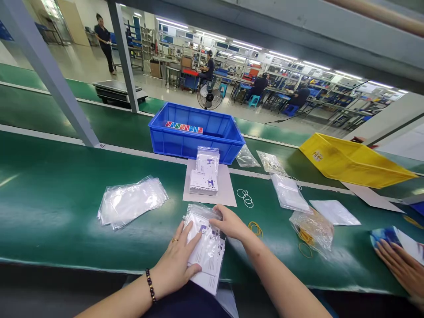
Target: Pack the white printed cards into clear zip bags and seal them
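A clear zip-lock bag (209, 254) with white printed leaflets in it lies at the table's front edge. My left hand (177, 256) rests flat on its left side, fingers spread. With thumb and fingers bent together, my right hand (228, 222) grips the bag's upper right corner by the zip strip. Just beyond is a stack of printed booklets (203, 182) on a grey card (226, 187), with a filled zip-lock bag (207, 160) leaning behind it. To the left lies a fanned pile of clear bags (132, 202).
A blue bin (195, 143) stands behind the stack, a yellow bin (356, 163) farther right. White rings (245, 198), yellow rubber bands (255, 228) and several plastic bags (289, 193) lie to the right. Another person's hand (399, 265) touches a printed packet at far right.
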